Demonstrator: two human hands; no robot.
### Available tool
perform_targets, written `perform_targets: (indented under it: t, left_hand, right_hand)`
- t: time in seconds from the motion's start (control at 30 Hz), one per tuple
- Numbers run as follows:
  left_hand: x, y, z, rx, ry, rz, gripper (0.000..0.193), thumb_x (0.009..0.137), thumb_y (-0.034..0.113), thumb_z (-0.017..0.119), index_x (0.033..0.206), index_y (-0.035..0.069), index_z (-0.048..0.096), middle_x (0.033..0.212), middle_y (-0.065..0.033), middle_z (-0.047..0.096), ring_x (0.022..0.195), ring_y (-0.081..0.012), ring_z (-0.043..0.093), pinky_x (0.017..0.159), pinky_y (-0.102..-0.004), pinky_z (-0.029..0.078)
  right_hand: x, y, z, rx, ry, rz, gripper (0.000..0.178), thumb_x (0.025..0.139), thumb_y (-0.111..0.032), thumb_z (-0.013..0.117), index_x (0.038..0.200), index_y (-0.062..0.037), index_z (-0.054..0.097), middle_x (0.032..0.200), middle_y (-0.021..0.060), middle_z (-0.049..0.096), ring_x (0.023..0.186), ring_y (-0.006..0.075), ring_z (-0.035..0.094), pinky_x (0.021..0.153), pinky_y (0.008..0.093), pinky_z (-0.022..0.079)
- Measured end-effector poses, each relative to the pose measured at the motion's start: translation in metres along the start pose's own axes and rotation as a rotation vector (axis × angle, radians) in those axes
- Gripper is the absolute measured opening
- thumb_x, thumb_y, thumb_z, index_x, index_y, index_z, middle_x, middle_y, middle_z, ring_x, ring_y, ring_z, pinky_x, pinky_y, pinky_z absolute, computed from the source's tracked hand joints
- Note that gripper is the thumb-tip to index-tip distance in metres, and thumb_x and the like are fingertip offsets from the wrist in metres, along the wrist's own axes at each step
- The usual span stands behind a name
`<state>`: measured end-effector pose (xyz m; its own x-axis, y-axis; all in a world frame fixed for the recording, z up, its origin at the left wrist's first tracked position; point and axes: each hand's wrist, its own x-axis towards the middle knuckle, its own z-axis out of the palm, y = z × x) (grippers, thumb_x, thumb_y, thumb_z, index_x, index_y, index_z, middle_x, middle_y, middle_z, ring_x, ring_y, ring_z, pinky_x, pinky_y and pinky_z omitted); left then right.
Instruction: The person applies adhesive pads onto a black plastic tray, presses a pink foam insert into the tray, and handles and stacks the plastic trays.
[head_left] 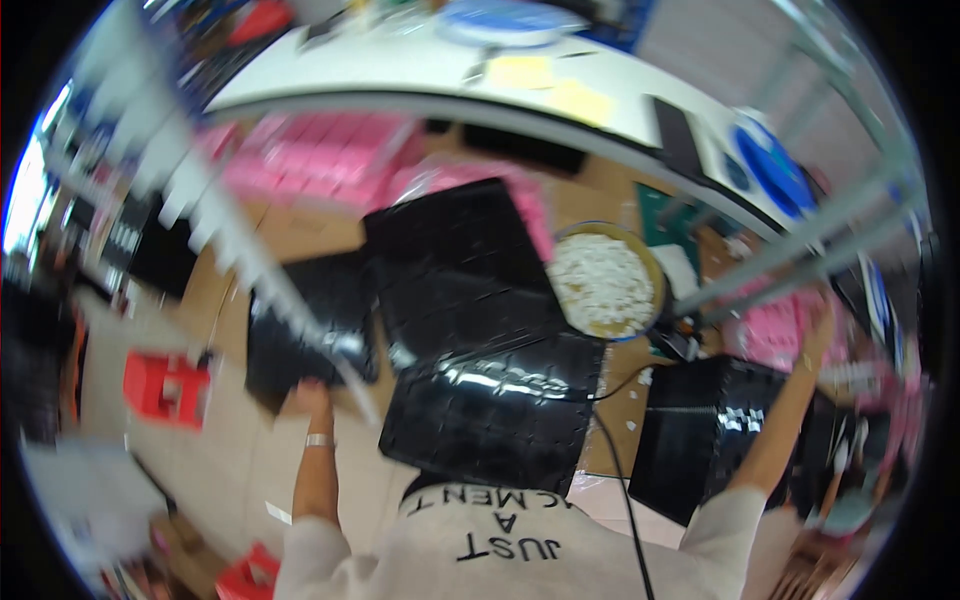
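Note:
My left hand (306,398) is at the near edge of a black plastic tray stack (285,340) on the left. Its fingers are blurred, so I cannot make out whether they grip the edge. Far out to the right, my right hand (819,318) reaches beside pink plastic-wrapped packs (768,330), its fingers smeared too. Between my arms lie more black trays (450,255), with another glossy black stack (490,410) closest to my body. Below my right forearm sits a further black stack (690,425).
A round yellowish tub (657,285) holds many small white pieces. Beyond it runs a white worktable (390,70), with pink trays (320,150) beneath. Grey metal rails (800,255) cross the right side; a toothed pale strip (215,215) crosses the left. A red stool (165,388) and a black cable (622,480) also show.

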<state>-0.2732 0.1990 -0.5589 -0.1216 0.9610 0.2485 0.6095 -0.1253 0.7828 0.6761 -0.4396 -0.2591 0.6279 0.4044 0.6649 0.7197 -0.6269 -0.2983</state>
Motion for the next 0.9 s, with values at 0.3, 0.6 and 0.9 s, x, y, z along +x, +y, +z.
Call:
perform_targets:
  t: [0.3,0.6,0.9]
  left_hand:
    - [0.025,0.014,-0.007,0.258,0.038,-0.429,0.016,0.069,0.005,0.068,0.084,0.003,0.06,0.084,-0.0181,0.064,0.085,-0.0366,0.064,0.078,-0.0439,0.051]
    - [0.038,0.043,-0.012,0.259,-0.092,-0.344,0.015,0.07,0.004,0.065,0.084,0.001,0.058,0.087,-0.0213,0.064,0.088,-0.0405,0.062,0.081,-0.0454,0.049]
    - [0.046,0.108,-0.02,0.588,-0.115,-0.084,0.031,0.085,0.018,0.065,0.111,0.004,0.055,0.124,-0.0235,0.054,0.1,-0.0414,0.06,0.08,-0.0517,0.05]
  right_hand:
    - [-0.184,-0.332,-0.064,1.171,-0.862,0.744,0.027,0.094,-0.025,0.066,0.098,0.0011,0.06,0.083,0.0104,0.068,0.057,0.0047,0.056,0.043,0.0165,0.041]
    - [-0.287,-0.559,-0.004,1.173,-1.536,0.567,0.024,0.103,-0.02,0.053,0.103,-0.0008,0.067,0.091,0.0022,0.066,0.076,0.0066,0.058,0.067,0.0201,0.045]
    - [-0.174,-0.616,0.179,0.511,-0.144,-0.147,0.029,0.091,-0.005,0.056,0.119,0.0029,0.06,0.114,0.0221,0.062,0.11,0.0388,0.058,0.097,0.0455,0.045]
